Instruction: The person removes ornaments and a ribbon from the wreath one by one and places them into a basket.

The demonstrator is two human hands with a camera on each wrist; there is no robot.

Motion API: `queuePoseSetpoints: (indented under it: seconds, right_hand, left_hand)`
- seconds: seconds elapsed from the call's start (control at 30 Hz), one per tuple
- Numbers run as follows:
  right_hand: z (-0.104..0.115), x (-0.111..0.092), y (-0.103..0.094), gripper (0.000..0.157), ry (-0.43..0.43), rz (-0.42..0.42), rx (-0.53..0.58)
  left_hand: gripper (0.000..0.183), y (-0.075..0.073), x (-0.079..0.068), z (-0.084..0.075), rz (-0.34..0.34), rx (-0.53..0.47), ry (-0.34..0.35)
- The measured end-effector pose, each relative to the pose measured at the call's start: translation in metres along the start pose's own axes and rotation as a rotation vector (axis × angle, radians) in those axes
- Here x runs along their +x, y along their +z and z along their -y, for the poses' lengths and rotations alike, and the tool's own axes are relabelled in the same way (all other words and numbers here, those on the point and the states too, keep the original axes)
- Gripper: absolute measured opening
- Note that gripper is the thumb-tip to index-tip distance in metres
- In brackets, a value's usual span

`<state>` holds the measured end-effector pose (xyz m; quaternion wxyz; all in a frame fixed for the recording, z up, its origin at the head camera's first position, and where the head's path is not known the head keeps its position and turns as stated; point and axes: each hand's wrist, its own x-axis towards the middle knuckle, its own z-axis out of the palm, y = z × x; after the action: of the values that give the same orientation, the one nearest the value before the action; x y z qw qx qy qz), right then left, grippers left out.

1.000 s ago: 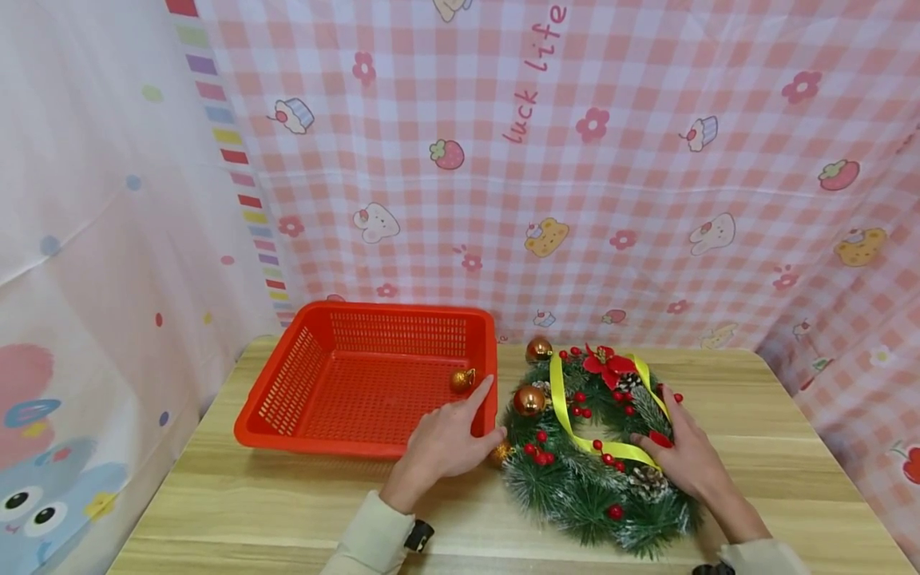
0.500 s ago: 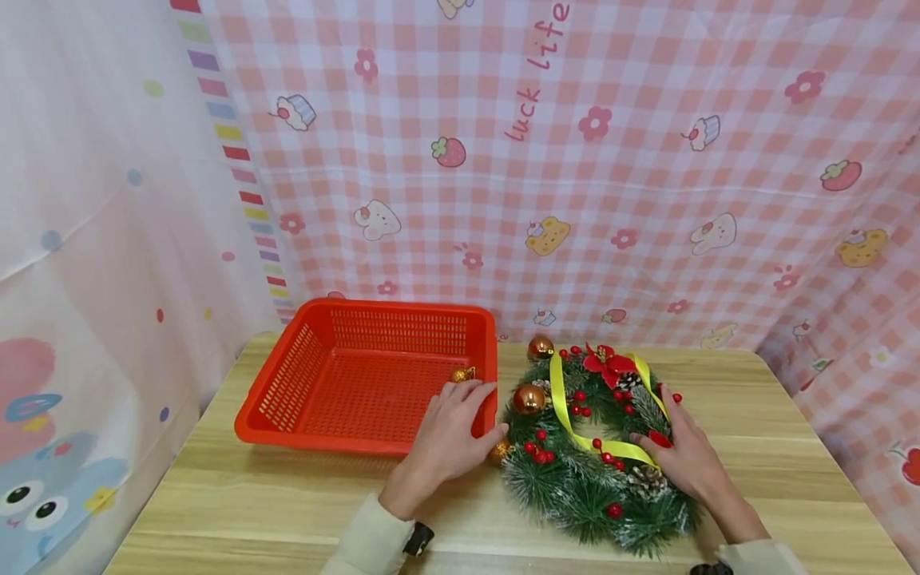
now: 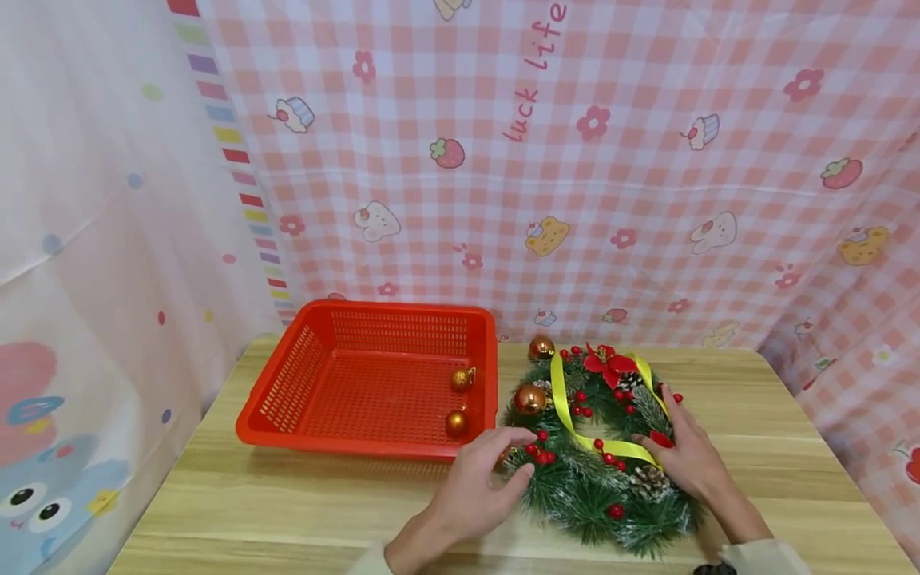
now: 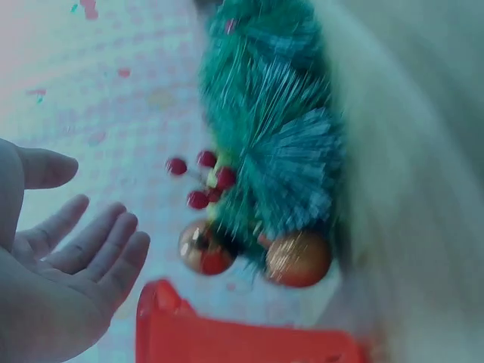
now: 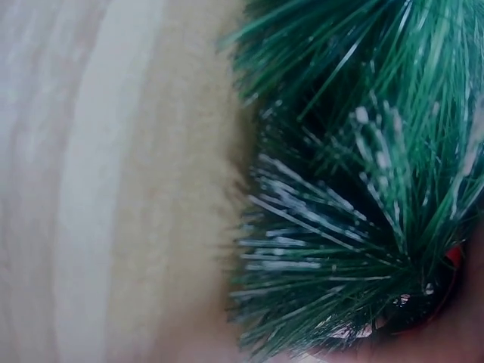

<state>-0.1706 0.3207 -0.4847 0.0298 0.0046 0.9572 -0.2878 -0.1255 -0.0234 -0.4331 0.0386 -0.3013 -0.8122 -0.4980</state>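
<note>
On the counter (image 3: 747, 415) lies a green Christmas wreath (image 3: 589, 499), a partly hidden gold bauble (image 3: 506, 456) at its left edge. Beside that bauble our left grip (image 3: 477, 489) is parted, holding nothing we can see; our right grip (image 3: 688, 451) rests on the wreath, though we cannot tell whether its hidden fingers curl. We'd best pinch the bauble lightly, sparing the red berries (image 3: 546, 458). Farther left, a red plastic basket (image 3: 331, 443) contains two more baubles (image 3: 456, 423).

Wreath (image 4: 276, 132) cropped in both wrist views — one bauble (image 3: 506, 457) mostly hidden behind the left fingers (image 3: 512, 437).
</note>
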Motion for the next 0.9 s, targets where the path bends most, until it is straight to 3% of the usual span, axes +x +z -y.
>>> queuePoseSetpoints:
  seconds: [0.23,0.37,0.67,0.9]
  right_hand:
    - [-0.007,0.004,-0.005,0.106,-0.050,0.031,0.028]
    - [-0.011,0.006,-0.009,0.107,-0.056,0.062,0.048]
    - [-0.016,0.012,-0.018,0.108,-0.055,0.103,0.032]
    - [-0.014,0.015,-0.018,0.111,-0.027,0.121,0.015]
  left_hand:
    - [0.052,0.016,-0.010,0.004,0.107,-0.034,-0.162]
    - [0.058,0.024,-0.012,0.010,0.127,-0.040,-0.221]
    - [0.049,0.040,-0.006,0.030,0.068,-0.015,-0.207]
    - [0.037,0.053,-0.002,0.042,-0.004,-0.040,-0.244]
